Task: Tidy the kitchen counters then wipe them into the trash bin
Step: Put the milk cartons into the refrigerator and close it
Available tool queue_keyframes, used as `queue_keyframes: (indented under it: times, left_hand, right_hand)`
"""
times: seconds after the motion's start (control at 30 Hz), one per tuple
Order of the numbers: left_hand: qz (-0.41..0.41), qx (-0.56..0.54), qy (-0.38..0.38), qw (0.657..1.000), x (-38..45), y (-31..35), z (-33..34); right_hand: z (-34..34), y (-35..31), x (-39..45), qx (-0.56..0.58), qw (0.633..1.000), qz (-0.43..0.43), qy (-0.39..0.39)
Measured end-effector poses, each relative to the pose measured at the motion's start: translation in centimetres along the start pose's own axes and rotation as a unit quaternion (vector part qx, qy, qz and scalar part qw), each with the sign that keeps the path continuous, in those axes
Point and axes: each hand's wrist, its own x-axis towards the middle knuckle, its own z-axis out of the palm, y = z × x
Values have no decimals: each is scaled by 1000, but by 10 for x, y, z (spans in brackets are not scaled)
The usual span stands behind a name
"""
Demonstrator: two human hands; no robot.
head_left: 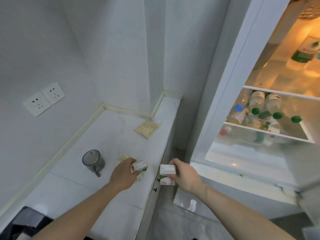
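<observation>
- The left hand (123, 175) reaches over the white marble bench (107, 135), its grip clamped round a small white carton (139, 166) that is tilted just above the bench top.
- Under that hand lies a clear bag (123, 157) with pale contents; only its edges show, so how it rests cannot be told.
- The right hand (184, 174) is off the front edge of the bench, in the gap before the fridge (225, 84), its grip clamped on the top of a second white carton (167, 174) with green print, which hangs upright below the fingers.
- A dark see-through cup (93, 161) stands upright on the bench left of the left hand, near but apart from it.
- A flat bag of pale crumbs (147, 127) lies farther back on the bench, close to the corner where the wall steps out.
- Two white wall sockets (44, 99) sit side by side on the wall at the left.
- The fridge is open and lit warm inside; bottles with green caps (277, 116) lie on a lower shelf, and one larger green-labelled bottle (306, 51) lies on the shelf above.
- A dark object (26, 222) fills the lower left corner; what it is cannot be told.
</observation>
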Motion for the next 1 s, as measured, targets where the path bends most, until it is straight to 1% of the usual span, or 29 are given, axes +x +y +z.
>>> queue_keyframes:
  times: [0.13, 0.27, 0.37, 0.47, 0.6, 0.7, 0.87, 1.0]
  left_hand:
    - [89, -51, 6, 995, 1, 57, -10]
    - [164, -96, 5, 982, -2, 115, -23]
    - [214, -128, -4, 968, -7, 159, -34]
    - [252, -159, 3, 955, -15, 197, -47]
    - [282, -190, 15, 940, -29, 250, -65]
    - [302, -202, 16, 931, -40, 291, -78]
    - [334, -209, 40, 918, -51, 344, -90]
    - [345, -195, 56, 916, -51, 381, -89]
  right_hand:
    - [-52, 27, -39, 44, 994, 30, 97]
    - [-103, 39, -74, 82, 977, 39, 192]
    - [-140, 44, -95, 109, 959, 39, 257]
    - [-175, 47, -107, 135, 940, 13, 312]
    - [-229, 46, -115, 150, 913, -33, 378]
    - [-274, 48, -112, 162, 885, -60, 431]
    - [-335, 58, -94, 184, 854, -60, 482]
    - [-368, 72, -71, 172, 844, -49, 506]
